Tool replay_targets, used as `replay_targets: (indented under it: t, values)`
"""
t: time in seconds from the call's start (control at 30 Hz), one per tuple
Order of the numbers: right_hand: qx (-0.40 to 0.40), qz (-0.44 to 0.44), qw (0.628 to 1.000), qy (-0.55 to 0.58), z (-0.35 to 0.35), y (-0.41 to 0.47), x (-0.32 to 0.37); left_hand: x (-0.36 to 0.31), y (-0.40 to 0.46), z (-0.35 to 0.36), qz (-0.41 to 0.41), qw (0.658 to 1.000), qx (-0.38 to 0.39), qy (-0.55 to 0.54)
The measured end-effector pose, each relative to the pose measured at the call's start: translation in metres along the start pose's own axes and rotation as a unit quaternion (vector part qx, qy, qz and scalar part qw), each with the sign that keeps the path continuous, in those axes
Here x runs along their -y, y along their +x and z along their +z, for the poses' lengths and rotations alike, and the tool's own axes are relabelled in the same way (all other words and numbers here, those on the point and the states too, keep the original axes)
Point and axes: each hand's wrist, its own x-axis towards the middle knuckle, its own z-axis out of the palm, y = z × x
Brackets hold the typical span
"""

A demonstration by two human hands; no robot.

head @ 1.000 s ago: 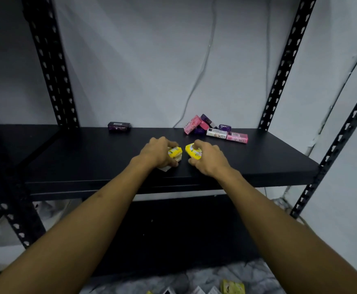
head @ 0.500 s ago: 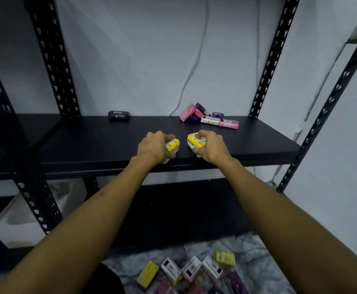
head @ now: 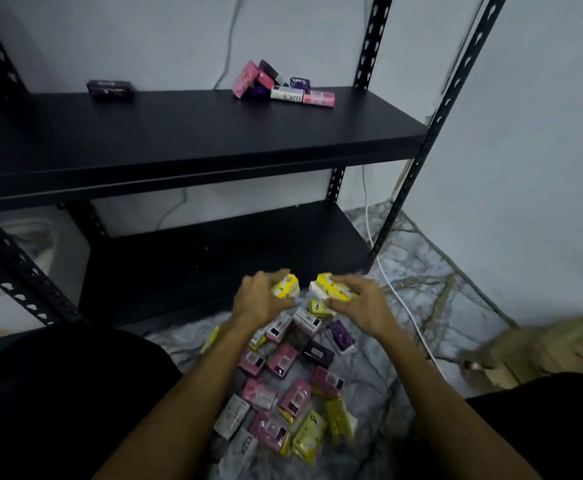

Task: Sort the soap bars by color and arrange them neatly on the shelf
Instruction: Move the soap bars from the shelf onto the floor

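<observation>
Left hand (head: 260, 299) gripping a yellow boxed soap bar (head: 286, 285), right hand (head: 359, 304) clutching another yellow-and-white soap box (head: 331, 289) — both held above a loose pile of pink, purple, white and yellow soap boxes (head: 283, 386) on the marbled floor (head: 421, 271). On the black metal shelf (head: 193, 133) above: a lone dark purple bar (head: 110, 89) at the back left, well apart from a pink-and-purple cluster (head: 279, 86) at the back right.

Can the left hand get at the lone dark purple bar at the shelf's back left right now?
Probably not yet: the left hand already holds a yellow bar, low over the floor. Nothing blocks the purple bar itself.
</observation>
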Motion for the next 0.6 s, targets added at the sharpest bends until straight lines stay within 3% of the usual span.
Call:
replay_targets:
  t: [0.23, 0.33, 0.6]
  values:
    - [0.014, 0.155, 0.988, -0.023, 0.034, -0.082, -0.145, 0.078, -0.057, 0.138, -0.107, 0.987, 0.122, -0.001]
    - [0.007, 0.209, 0.977, -0.035, 0.044, -0.102, -0.192, 0.088, -0.077, 0.164, -0.100, 0.982, 0.155, 0.031]
    - [-0.051, 0.260, 0.964, 0.005, 0.066, -0.101, -0.243, 0.076, -0.065, 0.179, -0.085, 0.988, 0.132, 0.014]
